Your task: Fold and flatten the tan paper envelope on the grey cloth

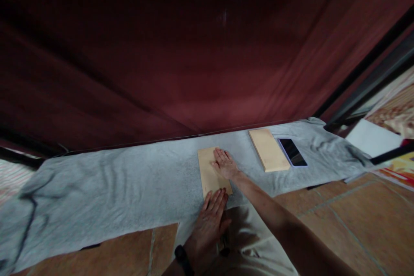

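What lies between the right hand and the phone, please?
Between the right hand and the phone, a flat tan block lies on the grey cloth, as the head view shows.

Dark red backdrop [207, 73], material unclear, fills the upper view, long diagonal creases or folds across it; near black at top, warmer red toward lower middle, light dim overall. Black frame bars [365, 69] slant up the right side, with a flat white panel [373, 138] and a yellow-and-red printed item [401, 166] close by; pale striped cloth [14, 179] at far left. Floor of terracotta tiles [355, 215], pale grey grout lines, some blurring toward the edges
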Motion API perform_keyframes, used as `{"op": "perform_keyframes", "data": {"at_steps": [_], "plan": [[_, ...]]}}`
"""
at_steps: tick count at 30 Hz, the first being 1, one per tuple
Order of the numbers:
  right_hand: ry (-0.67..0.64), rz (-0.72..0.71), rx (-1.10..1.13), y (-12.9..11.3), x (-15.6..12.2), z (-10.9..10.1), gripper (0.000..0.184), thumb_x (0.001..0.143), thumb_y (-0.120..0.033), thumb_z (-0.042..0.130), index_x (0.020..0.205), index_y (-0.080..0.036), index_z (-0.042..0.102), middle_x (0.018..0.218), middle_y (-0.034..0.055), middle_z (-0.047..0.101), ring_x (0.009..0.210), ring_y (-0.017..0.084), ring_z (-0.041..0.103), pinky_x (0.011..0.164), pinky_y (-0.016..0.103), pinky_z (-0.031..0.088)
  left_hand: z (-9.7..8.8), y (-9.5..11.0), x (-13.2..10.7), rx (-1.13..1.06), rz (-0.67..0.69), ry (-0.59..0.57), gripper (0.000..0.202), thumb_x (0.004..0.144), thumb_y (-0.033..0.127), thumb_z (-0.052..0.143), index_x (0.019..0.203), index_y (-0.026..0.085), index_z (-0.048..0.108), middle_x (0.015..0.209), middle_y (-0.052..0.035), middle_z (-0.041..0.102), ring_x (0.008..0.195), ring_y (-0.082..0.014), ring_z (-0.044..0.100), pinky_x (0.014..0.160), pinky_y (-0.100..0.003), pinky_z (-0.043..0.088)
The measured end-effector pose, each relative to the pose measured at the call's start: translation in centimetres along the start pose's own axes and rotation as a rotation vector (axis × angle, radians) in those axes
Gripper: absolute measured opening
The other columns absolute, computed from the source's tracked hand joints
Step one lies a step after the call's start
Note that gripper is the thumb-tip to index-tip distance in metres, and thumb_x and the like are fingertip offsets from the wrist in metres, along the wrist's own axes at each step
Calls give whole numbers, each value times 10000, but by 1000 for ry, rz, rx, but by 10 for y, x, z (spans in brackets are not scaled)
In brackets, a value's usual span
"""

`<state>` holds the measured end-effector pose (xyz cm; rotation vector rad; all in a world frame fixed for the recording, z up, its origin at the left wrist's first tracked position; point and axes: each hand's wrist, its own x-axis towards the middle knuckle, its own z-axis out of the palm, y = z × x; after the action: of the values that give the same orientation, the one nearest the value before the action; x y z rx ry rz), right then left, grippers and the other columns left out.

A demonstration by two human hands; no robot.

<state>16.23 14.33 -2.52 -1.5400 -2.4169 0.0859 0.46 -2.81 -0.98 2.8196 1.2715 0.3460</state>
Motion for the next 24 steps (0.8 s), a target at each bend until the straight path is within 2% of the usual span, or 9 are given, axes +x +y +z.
{"op": "perform_keyframes", "data": {"at_steps": [2,6,8,13,17,20,24], "plan": [[15,-64,22,-11,-11,3,585,1045,-402,390,1530,-77,353,1593,155,328,1484,264,315,1225,469,233,0,1,0,-5,-3,-3,686,999,462,430,1577,156,225,1611,-122,349,1490,-255,317,1215,-498,274],[8,-228,69,-27,-28,4,528,1054,-386,376,1536,-169,366,1607,87,327,1491,217,300,1234,446,217,2,1,1,-18,-1,-28,700,984,467,452,1575,156,241,1601,-115,372,1488,-266,321,1213,-498,280],[11,-192,66,-28,-25,2,517,1058,-373,362,1537,-176,366,1607,88,326,1492,218,299,1232,452,219,2,0,1,-25,0,-37,698,981,447,460,1576,161,235,1609,-114,355,1491,-265,315,1209,-498,288],[18,15,29,-14,5,0,564,1054,-402,362,1540,-117,349,1591,129,344,1478,250,329,1219,451,240,0,1,-3,-62,-33,-23,733,970,366,497,1592,175,160,1635,-112,294,1511,-250,265,1213,-494,287],[24,97,-7,-4,19,-1,586,1054,-415,365,1531,-75,357,1573,162,366,1467,275,348,1212,459,240,3,0,-10,-66,-55,-14,773,955,366,523,1595,171,137,1639,-121,281,1513,-261,260,1203,-492,310],[44,112,-23,-5,10,-4,561,1056,-384,362,1533,-89,358,1574,157,367,1465,273,350,1213,476,233,6,-1,-13,-56,-76,6,766,967,385,497,1597,165,123,1630,-131,304,1497,-259,300,1191,-480,333],[49,5,-7,-13,-28,-8,504,1060,-330,352,1542,-185,358,1593,96,352,1463,247,357,1222,495,215,7,1,-15,-43,-94,25,754,968,391,491,1600,188,133,1616,-122,341,1476,-253,348,1184,-471,347]]}}
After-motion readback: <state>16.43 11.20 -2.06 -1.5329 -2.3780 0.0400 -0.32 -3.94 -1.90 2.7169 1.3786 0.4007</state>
